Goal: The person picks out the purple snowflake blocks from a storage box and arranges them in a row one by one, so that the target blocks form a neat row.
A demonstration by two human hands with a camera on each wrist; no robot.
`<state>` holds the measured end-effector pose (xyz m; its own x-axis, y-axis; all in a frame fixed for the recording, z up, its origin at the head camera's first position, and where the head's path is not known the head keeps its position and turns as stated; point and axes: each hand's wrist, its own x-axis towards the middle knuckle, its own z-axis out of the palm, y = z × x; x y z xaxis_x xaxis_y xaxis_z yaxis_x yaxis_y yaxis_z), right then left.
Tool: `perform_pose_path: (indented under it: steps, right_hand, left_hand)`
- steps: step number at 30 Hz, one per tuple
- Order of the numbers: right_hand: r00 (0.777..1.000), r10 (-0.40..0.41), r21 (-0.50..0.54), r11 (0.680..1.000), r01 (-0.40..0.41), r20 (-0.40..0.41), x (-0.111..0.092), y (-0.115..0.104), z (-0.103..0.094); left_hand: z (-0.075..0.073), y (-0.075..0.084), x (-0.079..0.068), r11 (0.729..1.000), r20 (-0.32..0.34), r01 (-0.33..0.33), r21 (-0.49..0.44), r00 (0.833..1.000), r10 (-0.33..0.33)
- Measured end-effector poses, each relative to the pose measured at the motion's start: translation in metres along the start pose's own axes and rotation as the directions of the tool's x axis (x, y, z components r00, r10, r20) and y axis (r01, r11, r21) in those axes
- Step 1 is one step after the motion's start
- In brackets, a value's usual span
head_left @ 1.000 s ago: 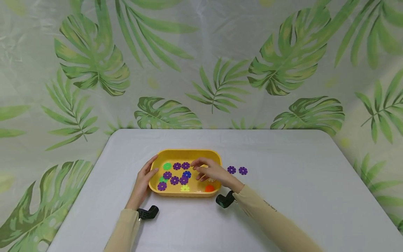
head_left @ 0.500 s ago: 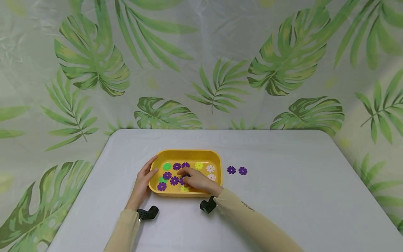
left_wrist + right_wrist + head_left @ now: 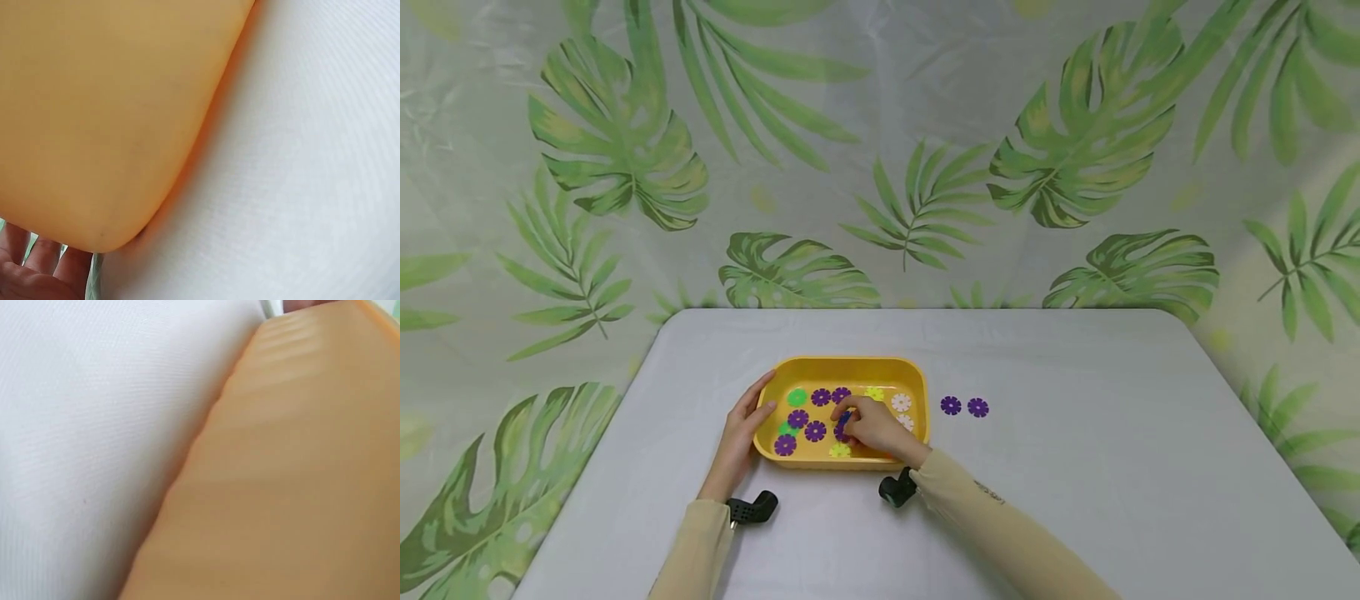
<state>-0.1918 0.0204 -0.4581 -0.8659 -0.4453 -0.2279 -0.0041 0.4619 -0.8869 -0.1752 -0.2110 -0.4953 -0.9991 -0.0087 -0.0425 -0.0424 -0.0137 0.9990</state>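
White table [image 3: 1075, 467] unchanged; right hand [image 3: 871, 427] has lifted slightly, seemingly pinching a blue flower piece [image 3: 844, 419] in the tray [image 3: 850, 363].

A staged recording set rather than a lived-in room. A white table [image 3: 1075, 467] stands against a draped backdrop [image 3: 880, 150] printed with large green palm leaves (the cloth hides all walls). Small black cameras are strapped to both wrists of the person seated there.
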Motion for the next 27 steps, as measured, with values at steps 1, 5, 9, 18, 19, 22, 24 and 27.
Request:
perform_pose_path:
  steps: [1,5,9,18,19,22,24,27]
  right_hand:
    - [1.0,0.001,0.016,1.0,-0.001,-0.006,-0.001,0.0,-0.002]
    - [1.0,-0.019,0.091,0.996,0.021,-0.024,-0.007,-0.002,-0.016]
    - [0.999,-0.027,0.17,0.985,0.033,-0.033,-0.019,-0.005,-0.038]
    - [0.993,-0.024,0.192,0.98,0.046,-0.116,-0.043,0.024,-0.109]
    - [0.991,-0.018,0.193,0.98,0.044,-0.132,-0.046,0.03,-0.118]
    - [0.983,0.003,0.178,0.984,0.03,-0.184,-0.057,0.051,-0.142]
    - [0.976,0.028,0.174,0.985,0.01,-0.216,-0.064,0.065,-0.156]
    - [0.964,0.067,0.16,0.987,-0.026,-0.256,-0.072,0.085,-0.171]
  left_hand:
    - [0.0,0.0,0.0,1.0,0.0,0.0,0.0,1.0,0.0]
    - [0.0,0.0,0.0,1.0,0.003,-0.003,0.001,1.0,0.003]
    - [0.0,0.0,0.0,1.0,0.004,-0.003,0.008,1.0,0.003]
    - [0.0,0.0,0.0,1.0,-0.003,0.005,0.01,1.0,-0.004]
    - [0.0,0.0,0.0,1.0,-0.004,0.005,0.011,1.0,-0.005]
    - [0.001,0.0,0.0,1.0,-0.007,0.006,0.009,1.0,-0.005]
    - [0.001,0.0,0.0,1.0,-0.007,0.005,0.006,1.0,-0.005]
    - [0.001,0.0,0.0,1.0,-0.005,0.0,0.002,1.0,0.0]
